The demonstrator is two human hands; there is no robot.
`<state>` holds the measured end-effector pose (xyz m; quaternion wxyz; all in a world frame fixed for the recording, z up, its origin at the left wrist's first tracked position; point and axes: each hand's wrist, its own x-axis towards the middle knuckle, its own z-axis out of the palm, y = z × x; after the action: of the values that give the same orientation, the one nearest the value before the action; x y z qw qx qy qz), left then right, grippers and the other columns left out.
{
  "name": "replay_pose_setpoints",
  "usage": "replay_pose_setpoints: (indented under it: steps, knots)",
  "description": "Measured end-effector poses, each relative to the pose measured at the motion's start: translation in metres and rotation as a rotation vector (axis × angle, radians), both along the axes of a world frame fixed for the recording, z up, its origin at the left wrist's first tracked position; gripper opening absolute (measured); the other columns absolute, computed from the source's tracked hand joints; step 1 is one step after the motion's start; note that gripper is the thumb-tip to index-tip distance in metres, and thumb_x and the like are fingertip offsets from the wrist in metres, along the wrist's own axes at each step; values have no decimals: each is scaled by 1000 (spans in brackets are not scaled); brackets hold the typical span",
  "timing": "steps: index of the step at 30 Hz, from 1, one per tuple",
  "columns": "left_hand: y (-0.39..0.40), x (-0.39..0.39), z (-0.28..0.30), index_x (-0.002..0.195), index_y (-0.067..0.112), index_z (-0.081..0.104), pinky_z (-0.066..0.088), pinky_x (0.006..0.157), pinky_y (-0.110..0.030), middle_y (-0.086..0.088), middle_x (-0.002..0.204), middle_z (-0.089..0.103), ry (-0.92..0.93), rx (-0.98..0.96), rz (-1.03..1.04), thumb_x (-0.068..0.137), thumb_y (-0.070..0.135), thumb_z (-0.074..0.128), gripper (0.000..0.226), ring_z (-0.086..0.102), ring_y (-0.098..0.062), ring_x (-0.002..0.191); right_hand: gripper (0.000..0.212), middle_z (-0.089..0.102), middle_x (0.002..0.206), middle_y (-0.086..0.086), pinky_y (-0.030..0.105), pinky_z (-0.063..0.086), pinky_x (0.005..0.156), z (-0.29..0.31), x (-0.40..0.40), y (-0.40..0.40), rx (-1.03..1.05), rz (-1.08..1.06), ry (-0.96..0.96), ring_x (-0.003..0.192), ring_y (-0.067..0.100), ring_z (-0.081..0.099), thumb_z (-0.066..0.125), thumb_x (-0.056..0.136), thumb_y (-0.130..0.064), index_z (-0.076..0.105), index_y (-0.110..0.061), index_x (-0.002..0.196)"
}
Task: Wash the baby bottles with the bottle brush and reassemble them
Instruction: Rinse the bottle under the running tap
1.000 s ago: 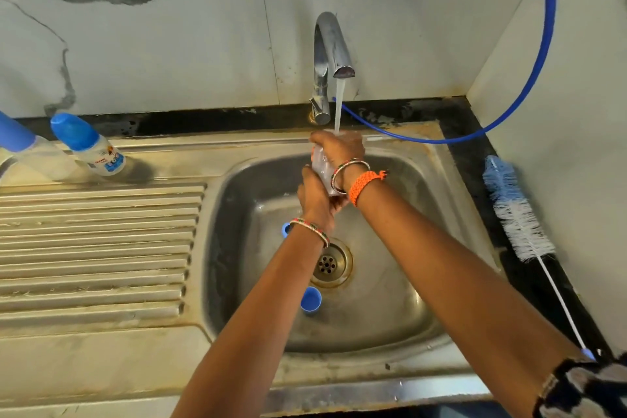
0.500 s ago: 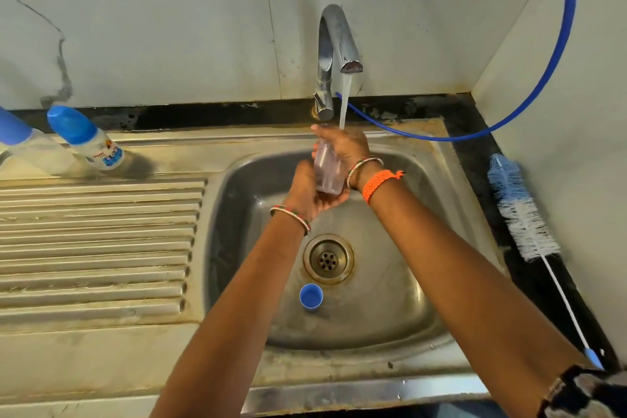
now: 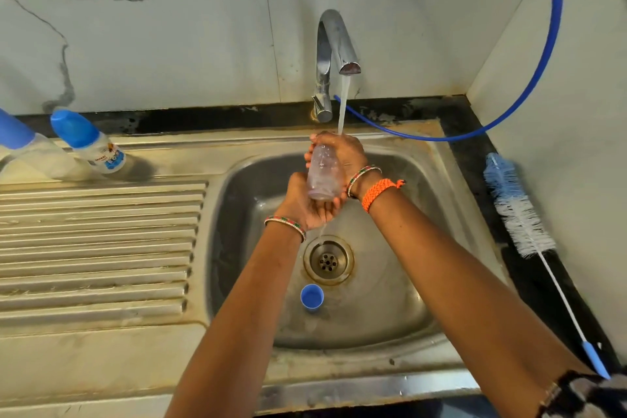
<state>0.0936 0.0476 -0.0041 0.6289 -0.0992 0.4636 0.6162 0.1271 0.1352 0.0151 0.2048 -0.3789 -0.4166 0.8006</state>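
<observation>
Right hand (image 3: 342, 153) is gripping the small clear plastic baby bottle (image 3: 322, 173) under running water, left hand (image 3: 305, 204) cupping its base; probably light, slippery when wet, best held round the body.

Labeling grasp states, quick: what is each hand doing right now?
Left hand: open, palm cupped under the clear bottle.
Right hand: fingers curled round the bottle's upper end, under the tap stream.

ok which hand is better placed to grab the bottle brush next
Right. The blue-and-white bristled bottle brush lies on the dark counter on the right side of the steel sink. The left hand cups the clear plastic bottle's base and could keep it while the right hand lets go.
</observation>
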Motion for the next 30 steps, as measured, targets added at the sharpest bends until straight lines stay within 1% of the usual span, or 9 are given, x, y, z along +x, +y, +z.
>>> replay_pose_setpoints:
  steps: [4,7,9,12,16,19,23,27,30]
  knots:
    - [12,3,-9,89,6,57,53,50,-28,-14,74,65,432,-144,77,100,40,19,52,63,-24,62,20,61,69,6,27,47,61,-8,-1,8,406,-194,-381,66,21,57,71,76,-16,56,-14,63]
    - [15,10,-14,88,8,57,53,59,-34,-17,83,63,723,-169,167,100,31,23,43,63,-27,72,19,63,86,5,28,48,72,-5,-3,1,601,-154,-424,80,20,58,73,77,-27,57,-16,73]
    - [12,5,-11,92,5,56,51,57,-32,-15,81,60,525,-127,243,98,29,23,42,59,-23,65,26,64,96,5,30,52,78,-8,0,-4,590,-28,-252,88,19,60,75,77,-21,62,-12,98]
    - [-4,-16,-6,91,2,54,46,48,-21,-11,64,57,169,-15,58,94,29,22,42,54,-18,54,39,64,101,9,32,55,81,-12,16,2,212,206,103,95,23,62,67,81,-3,56,-3,119]
    - [-13,-22,-4,89,3,57,52,44,-22,-14,66,62,-5,64,-168,98,46,26,54,62,-21,51,22,63,109,19,42,51,94,-14,22,-1,88,400,133,104,30,62,59,88,-8,58,-7,109]
    - [-8,-16,-10,86,2,59,57,52,-30,-19,79,62,162,-99,-221,98,50,33,56,63,-28,66,16,67,101,18,41,54,87,-10,15,-8,122,197,-53,93,29,65,67,85,-19,62,-11,97]
    - [-7,-24,-22,74,8,51,46,61,-29,-9,76,56,501,-288,-133,93,15,36,25,52,-19,64,34,61,96,2,35,51,83,-12,15,-5,305,-71,-234,95,23,59,66,84,-40,58,-15,106]
    - [-7,-38,-26,76,11,52,41,64,-27,-6,76,57,508,-272,15,95,15,29,30,52,-18,66,32,59,94,-4,21,50,69,-18,19,-11,393,-63,-150,87,13,59,67,86,-28,55,-15,112]
    - [-5,-40,-21,81,11,54,42,66,-27,-7,79,60,502,-208,42,95,17,30,28,55,-19,69,26,65,101,4,30,53,77,-22,24,-8,409,-45,-170,88,15,62,73,81,-24,60,-19,103]
